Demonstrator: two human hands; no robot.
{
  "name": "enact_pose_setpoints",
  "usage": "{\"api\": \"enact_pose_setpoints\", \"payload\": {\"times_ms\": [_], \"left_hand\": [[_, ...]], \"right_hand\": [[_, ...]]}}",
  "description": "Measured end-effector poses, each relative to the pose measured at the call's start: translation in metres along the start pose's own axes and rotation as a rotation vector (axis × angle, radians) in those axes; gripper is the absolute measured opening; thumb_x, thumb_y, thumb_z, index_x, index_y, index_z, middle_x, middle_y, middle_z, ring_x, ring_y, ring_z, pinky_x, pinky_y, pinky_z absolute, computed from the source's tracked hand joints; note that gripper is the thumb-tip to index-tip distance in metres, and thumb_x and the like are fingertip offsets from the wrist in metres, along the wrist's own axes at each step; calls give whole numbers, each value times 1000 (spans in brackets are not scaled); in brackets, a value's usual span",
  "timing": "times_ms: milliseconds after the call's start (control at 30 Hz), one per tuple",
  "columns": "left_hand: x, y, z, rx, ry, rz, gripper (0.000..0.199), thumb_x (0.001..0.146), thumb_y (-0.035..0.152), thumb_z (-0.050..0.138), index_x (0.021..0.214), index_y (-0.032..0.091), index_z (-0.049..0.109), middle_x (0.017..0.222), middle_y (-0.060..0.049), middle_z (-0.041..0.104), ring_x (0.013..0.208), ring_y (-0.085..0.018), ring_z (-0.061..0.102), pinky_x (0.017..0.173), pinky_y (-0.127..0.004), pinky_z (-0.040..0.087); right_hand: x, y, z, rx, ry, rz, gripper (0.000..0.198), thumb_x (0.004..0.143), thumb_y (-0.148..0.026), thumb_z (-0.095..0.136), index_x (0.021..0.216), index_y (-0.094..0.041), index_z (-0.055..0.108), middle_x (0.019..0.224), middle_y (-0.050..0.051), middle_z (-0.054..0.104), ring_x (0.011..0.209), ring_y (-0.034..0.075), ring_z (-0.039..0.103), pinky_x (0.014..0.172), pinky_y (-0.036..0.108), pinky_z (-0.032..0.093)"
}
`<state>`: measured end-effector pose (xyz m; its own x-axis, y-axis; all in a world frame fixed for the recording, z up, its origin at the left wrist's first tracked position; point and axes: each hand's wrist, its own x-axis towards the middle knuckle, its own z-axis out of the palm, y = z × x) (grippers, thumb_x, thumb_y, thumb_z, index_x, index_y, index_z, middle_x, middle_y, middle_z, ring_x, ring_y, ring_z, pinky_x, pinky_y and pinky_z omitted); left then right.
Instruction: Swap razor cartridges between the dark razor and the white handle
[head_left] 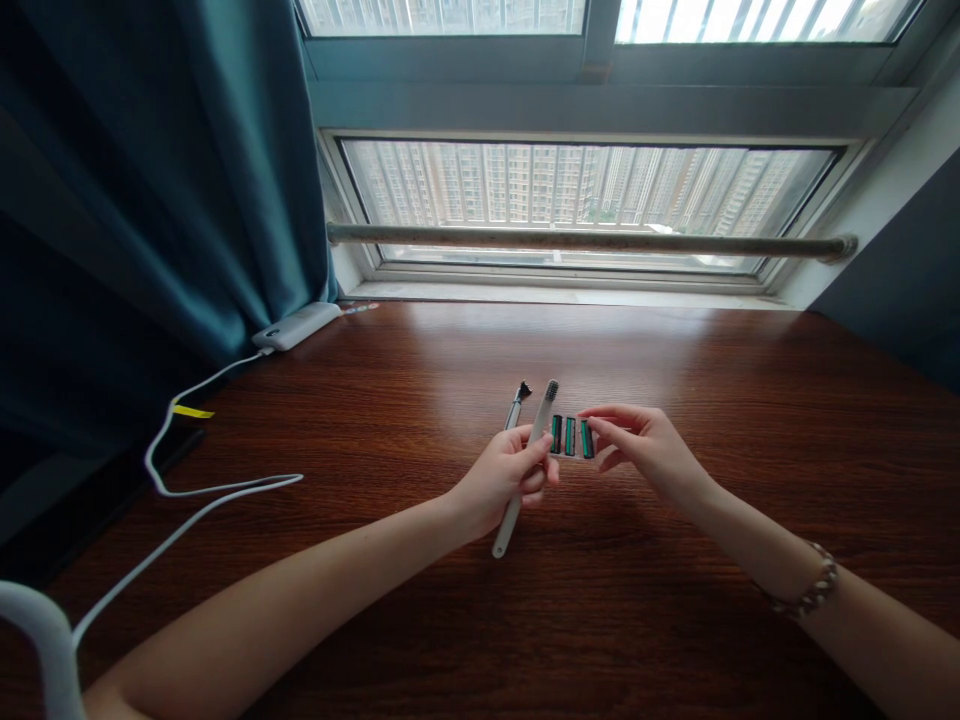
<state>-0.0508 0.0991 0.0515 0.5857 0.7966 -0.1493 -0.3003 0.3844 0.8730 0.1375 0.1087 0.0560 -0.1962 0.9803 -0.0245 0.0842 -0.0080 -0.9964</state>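
My left hand [504, 478] is closed around a pale toothbrush [508, 526] with dark bristles, which slants up and away from me. Its thumb and fingers also grip the left end of a small clear pack holding three razor cartridges [571, 437], black with green strips. A silver razor handle [514, 410] with a black head sticks out beyond the same hand; its lower part is hidden, so whether it is held or lies beneath I cannot tell. My right hand [643, 445], a beaded bracelet on its wrist, pinches the right end of the cartridge pack.
Below my hands is a brown wood-grain tabletop [720, 380]. A white power bank [297, 327] with a white cable [217, 491] lies at the left by a blue curtain [247, 170]. A metal rail [585, 239] crosses the window behind the table.
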Motion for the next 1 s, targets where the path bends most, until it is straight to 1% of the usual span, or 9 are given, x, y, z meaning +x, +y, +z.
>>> {"api": "enact_pose_setpoints", "payload": {"times_ms": [100, 167, 233, 267, 367, 567, 800, 867, 1000], "left_hand": [[-3, 2, 6, 10, 46, 78, 21, 82, 35, 47, 82, 15, 42, 62, 1, 54, 36, 0, 21, 36, -14, 22], [-6, 4, 10, 21, 67, 120, 21, 83, 35, 46, 82, 15, 41, 63, 0, 56, 36, 0, 21, 36, -15, 23], [-9, 6, 14, 29, 72, 138, 22, 83, 36, 46, 82, 15, 41, 65, -1, 58, 35, 0, 21, 36, -15, 24], [-10, 6, 15, 32, 72, 140, 23, 82, 37, 46, 82, 15, 41, 65, -2, 58, 35, 0, 21, 36, -15, 25], [-12, 7, 17, 39, 68, 133, 23, 83, 37, 45, 83, 15, 40, 64, -2, 58, 34, 0, 23, 35, -16, 26], [-12, 5, 17, 49, 53, 147, 20, 83, 35, 45, 83, 16, 38, 61, 0, 57, 35, -1, 22, 34, -15, 26], [-12, 6, 17, 14, 68, 158, 17, 83, 31, 46, 81, 16, 39, 60, 0, 56, 35, 0, 22, 34, -14, 27], [-12, 7, 17, -2, 79, 163, 17, 83, 31, 46, 81, 16, 40, 59, 0, 56, 35, 0, 22, 34, -14, 26], [-12, 7, 18, -29, 73, 158, 21, 82, 34, 47, 77, 15, 42, 58, 0, 56, 34, 0, 22, 34, -13, 27]], "right_hand": [[-5, -8, 3, -203, 120, -166, 34, 73, -40, 60, 95, -14, 59, 85, 9, 61, 69, 17, 60, 51, 27, 52], [-11, -14, 6, -365, 185, -296, 30, 71, -38, 62, 92, -16, 58, 89, 8, 59, 68, 16, 59, 50, 25, 52], [-16, -20, 9, -469, 195, -380, 28, 69, -36, 65, 88, -17, 57, 90, 7, 57, 66, 14, 59, 46, 22, 50], [-18, -22, 10, -492, 186, -400, 27, 69, -35, 66, 86, -17, 57, 89, 7, 57, 64, 13, 59, 45, 21, 50], [-22, -24, 12, -500, 166, -402, 24, 69, -33, 66, 84, -17, 56, 88, 5, 56, 64, 12, 59, 46, 20, 50], [-21, -23, 10, -405, 158, -292, 22, 70, -33, 65, 82, -16, 56, 77, 4, 60, 62, 14, 60, 50, 25, 53], [-24, -28, 11, -497, 239, -347, 14, 72, -26, 62, 81, -16, 62, 73, 4, 63, 60, 15, 61, 55, 26, 54], [-24, -31, 9, -438, 239, -336, 16, 72, -27, 62, 84, -16, 64, 71, 4, 64, 59, 15, 61, 55, 27, 54], [-23, -41, 0, -194, 194, -280, 22, 72, -28, 63, 90, -16, 64, 66, 3, 65, 56, 14, 60, 54, 27, 53]]}}
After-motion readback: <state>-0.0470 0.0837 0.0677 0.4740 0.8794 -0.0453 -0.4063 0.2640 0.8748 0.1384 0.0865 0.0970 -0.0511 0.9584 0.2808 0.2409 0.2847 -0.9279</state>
